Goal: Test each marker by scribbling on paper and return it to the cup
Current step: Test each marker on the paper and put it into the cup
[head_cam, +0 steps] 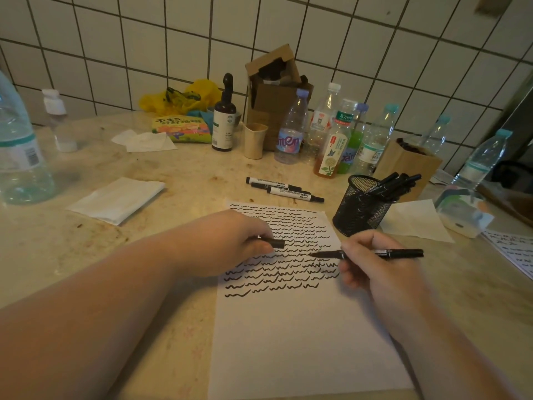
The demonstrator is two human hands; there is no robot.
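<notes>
A white sheet of paper point(294, 336) lies in front of me, its upper half filled with rows of black scribbles. My right hand point(375, 269) grips an uncapped black marker point(401, 253), tip pointing left just above the scribbles. My left hand point(230, 243) pinches the marker's black cap point(277, 243) over the paper's left part. The cap and the tip are a short gap apart. A black mesh cup point(360, 209) holding several black markers stands right of the paper's top. Three white-labelled markers point(284, 189) lie on the table beyond the paper.
Several plastic bottles point(331, 140), a dark pump bottle point(223, 122), a beige cup point(254, 140) and cardboard boxes point(274, 90) stand along the tiled wall. Tissues point(115, 200) lie left, a large bottle point(20, 151) far left, another scribbled sheet point(513, 252) at right.
</notes>
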